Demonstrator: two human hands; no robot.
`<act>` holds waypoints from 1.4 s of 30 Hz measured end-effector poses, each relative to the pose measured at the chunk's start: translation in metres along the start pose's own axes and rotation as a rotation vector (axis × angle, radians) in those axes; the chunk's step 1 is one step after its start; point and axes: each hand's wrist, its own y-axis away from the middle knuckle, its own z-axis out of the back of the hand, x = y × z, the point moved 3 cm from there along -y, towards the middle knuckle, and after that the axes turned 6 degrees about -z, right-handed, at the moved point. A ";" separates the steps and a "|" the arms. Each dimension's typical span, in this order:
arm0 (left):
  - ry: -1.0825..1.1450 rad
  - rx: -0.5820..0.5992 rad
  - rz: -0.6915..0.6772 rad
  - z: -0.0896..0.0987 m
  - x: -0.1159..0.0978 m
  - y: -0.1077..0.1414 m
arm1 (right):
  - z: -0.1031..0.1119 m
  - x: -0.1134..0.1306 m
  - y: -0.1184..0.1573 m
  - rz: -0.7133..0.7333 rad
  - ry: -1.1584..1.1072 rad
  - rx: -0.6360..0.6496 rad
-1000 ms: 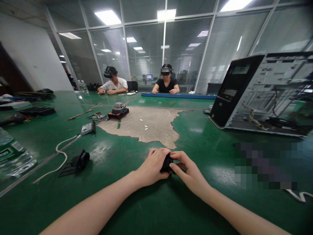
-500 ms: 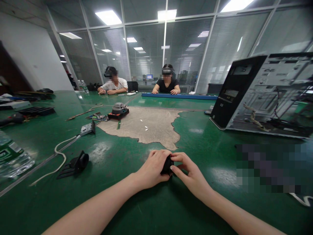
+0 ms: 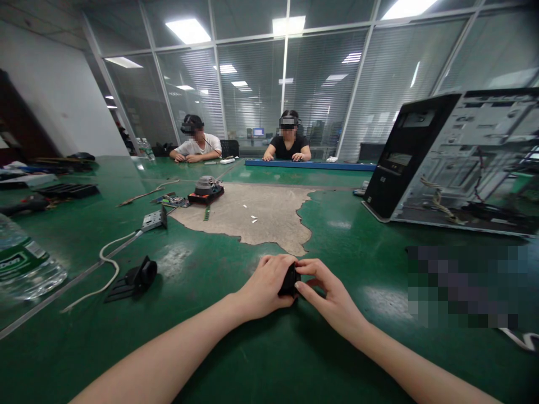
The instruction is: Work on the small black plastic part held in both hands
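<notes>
Between my two hands, just over the green table, is a small black part (image 3: 288,281), mostly covered by fingers, so its kind does not show. My left hand (image 3: 265,280) wraps around it from the left, with the thumb underneath. From the right, my right hand (image 3: 326,286) pinches its edge between thumb and fingertips. To the left of my hands a black plastic piece with a round opening (image 3: 141,275) lies on the table.
A computer case (image 3: 404,163) with its side off stands at the right. Left are a water bottle (image 3: 25,261), a white cable (image 3: 112,261) and a metal bracket (image 3: 154,219). A heatsink fan (image 3: 206,188) sits beyond the bare patch (image 3: 261,213). Two people sit across the table.
The view has shifted slightly, so the surroundings sit a little differently in the picture. Both hands keep their hold on the black part, with barely any finger movement.
</notes>
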 end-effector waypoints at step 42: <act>-0.008 -0.014 0.004 -0.001 0.000 0.001 | -0.001 -0.002 0.000 -0.040 -0.043 0.009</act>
